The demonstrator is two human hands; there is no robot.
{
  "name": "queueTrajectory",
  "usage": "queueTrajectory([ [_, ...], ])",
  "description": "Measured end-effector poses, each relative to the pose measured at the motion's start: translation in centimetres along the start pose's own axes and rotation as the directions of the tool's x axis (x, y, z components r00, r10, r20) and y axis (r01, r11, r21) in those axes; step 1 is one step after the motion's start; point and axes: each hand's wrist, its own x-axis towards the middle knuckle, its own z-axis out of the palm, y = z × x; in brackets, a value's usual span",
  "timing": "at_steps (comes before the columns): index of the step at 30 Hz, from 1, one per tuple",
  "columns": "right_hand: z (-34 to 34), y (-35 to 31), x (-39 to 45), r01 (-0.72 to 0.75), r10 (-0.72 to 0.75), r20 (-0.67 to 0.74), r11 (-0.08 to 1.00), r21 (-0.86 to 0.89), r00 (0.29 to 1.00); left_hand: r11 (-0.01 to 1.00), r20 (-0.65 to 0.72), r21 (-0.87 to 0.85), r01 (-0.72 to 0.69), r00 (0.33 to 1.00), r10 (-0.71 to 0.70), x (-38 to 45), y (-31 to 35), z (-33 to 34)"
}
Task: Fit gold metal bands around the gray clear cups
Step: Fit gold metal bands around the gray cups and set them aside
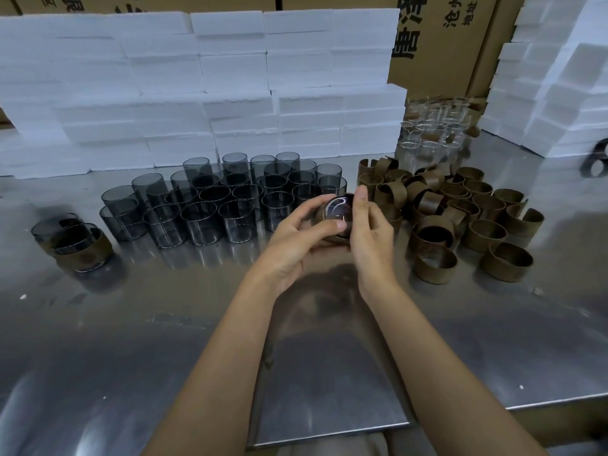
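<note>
Left hand [297, 236] and right hand [368, 232] both grasp gray clear cup [339, 210] (band mostly hidden); keep gold metal band square, press evenly.

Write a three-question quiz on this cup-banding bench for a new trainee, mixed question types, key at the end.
1. True or false: the loose gold bands lie to the left of the bare gray cups.
2. Multiple choice: the cup being worked on is held by A) the left hand only, B) the right hand only, C) both hands.
3. Fill in: the cups already wearing bands stand at the far ____ of the steel table.

Key: 1 false, the bands lie to the right; 2 C; 3 left.
</note>
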Motion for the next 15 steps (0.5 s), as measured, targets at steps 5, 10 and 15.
queueTrajectory([
  [5,-0.2,0.4,0.4,-0.006,0.005,-0.049,1.0,-0.003,0.999,0.997,-0.016,0.078,-0.007,1.0,0.008,-0.1,-0.1,0.6],
  [10,0.5,0.7,0.3,-0.073,0.072,0.041,0.997,0.034,0.997,0.986,-0.247,0.164,-0.003,0.968,0.044,0.0,0.5,0.7],
  [15,-0.3,0.2,0.6,-0.384,0.358,0.141,0.874,0.298,0.923,0.952,-0.172,0.29,0.103,0.984,-0.054,-0.4,0.7,0.5],
])
